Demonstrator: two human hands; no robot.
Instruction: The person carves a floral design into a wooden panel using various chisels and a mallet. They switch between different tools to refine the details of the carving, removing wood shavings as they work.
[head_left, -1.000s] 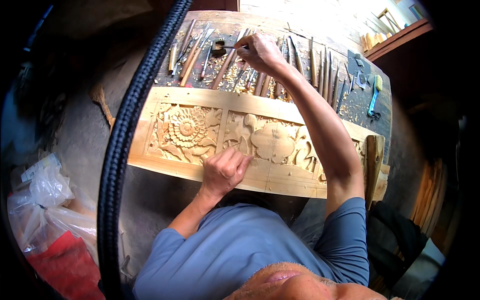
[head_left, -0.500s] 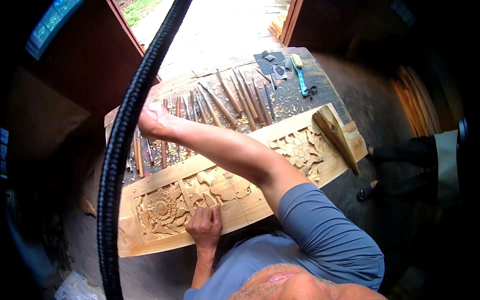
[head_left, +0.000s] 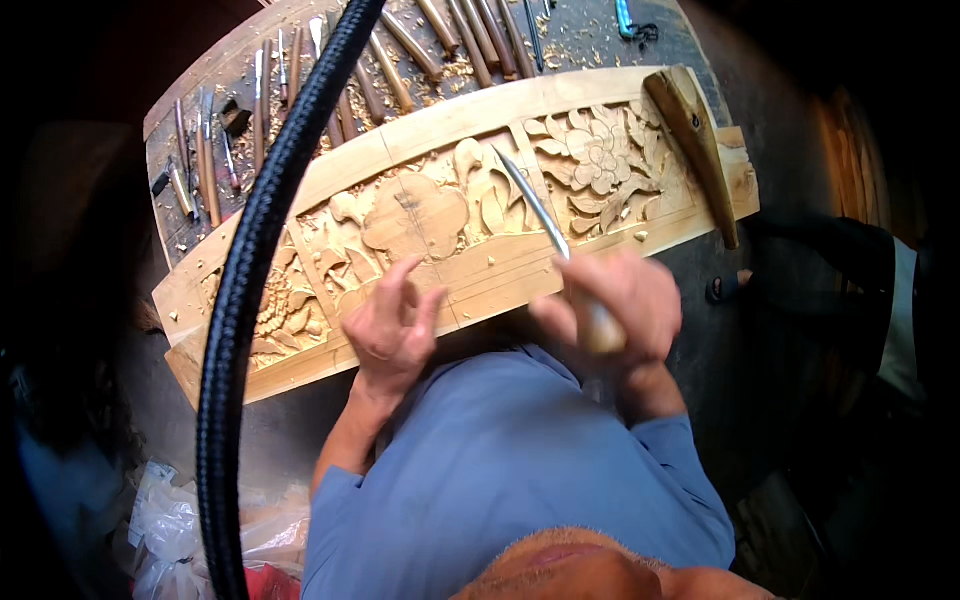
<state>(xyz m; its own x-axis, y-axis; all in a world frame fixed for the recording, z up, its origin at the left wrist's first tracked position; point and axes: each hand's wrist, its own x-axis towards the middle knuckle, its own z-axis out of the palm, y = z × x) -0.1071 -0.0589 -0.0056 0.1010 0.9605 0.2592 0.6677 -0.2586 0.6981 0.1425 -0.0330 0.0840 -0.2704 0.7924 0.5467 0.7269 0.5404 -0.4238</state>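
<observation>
A long pale wooden panel [head_left: 500,262], carved with flowers and leaves, lies across the workbench in front of me. Over its near edge, my right hand [head_left: 632,305] is closed round the wooden handle of a carving chisel [head_left: 537,207]; the metal blade points up and left above the carving. Some blur softens that hand. My left hand [head_left: 392,325] is held at the panel's near edge, left of the chisel, with thumb and forefinger apart and nothing visible between them. On the panel's right end rests a club-shaped wooden mallet [head_left: 697,140].
Several chisels [head_left: 405,45] with wooden handles lie among shavings on the dark workbench [head_left: 590,40] beyond the panel. A black braided cable [head_left: 240,270] crosses the left side of the view. Plastic bags [head_left: 175,530] are at lower left; another person's leg [head_left: 820,265] shows at right.
My right hand has come back from the tools at far left to the panel's near side, now gripping a chisel. My left hand's fingers have opened. The view has shifted, too.
</observation>
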